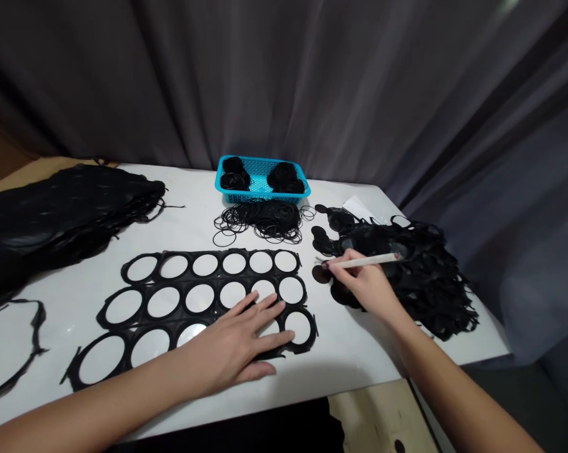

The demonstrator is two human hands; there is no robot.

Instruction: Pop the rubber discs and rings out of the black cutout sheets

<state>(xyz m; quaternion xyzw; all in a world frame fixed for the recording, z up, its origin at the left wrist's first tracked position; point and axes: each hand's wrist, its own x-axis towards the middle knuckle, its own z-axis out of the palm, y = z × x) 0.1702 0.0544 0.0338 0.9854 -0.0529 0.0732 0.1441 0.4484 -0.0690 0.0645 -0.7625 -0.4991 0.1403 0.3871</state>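
Black coils (234,174), apparently rubber, are held in a blue basket (260,189) on the tabletop (189,220); the left hand (232,340) is laid open, and a white pen (364,260) is gripped by the right hand (364,289).

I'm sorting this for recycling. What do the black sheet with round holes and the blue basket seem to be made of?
The black sheet looks like thin matte rubber or foam; similar strips nearby curl limply. The blue basket looks like moulded plastic, slightly glossy, with a regular mesh of small holes.
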